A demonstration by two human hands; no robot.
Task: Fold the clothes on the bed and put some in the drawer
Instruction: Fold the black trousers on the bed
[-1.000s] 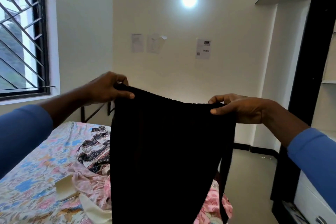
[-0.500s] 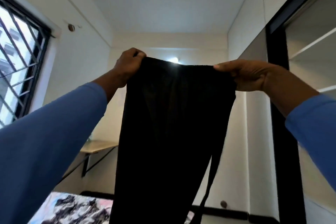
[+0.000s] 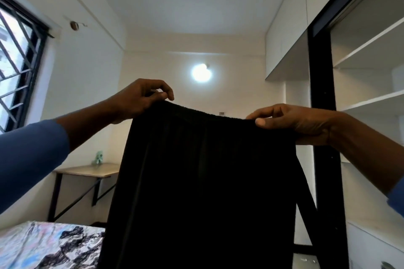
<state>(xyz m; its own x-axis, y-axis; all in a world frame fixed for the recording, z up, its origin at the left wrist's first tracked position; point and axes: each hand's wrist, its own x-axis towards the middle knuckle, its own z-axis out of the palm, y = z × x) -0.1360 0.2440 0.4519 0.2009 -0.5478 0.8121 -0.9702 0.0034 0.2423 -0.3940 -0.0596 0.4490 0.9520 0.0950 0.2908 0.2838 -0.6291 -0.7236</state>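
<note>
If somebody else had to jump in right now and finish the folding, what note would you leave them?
Left hand: pinches one end of the black garment at its waistband, held up in the air.
Right hand: pinches the other end; the cloth hangs spread between the hands.
Bed: lower left, with a black-and-white patterned cloth lying on it.
Done: garment lifted and spread; not yet folded.
Left: fold it, fold what lies on the bed, put some in the drawer, which is not plainly in view.
</note>
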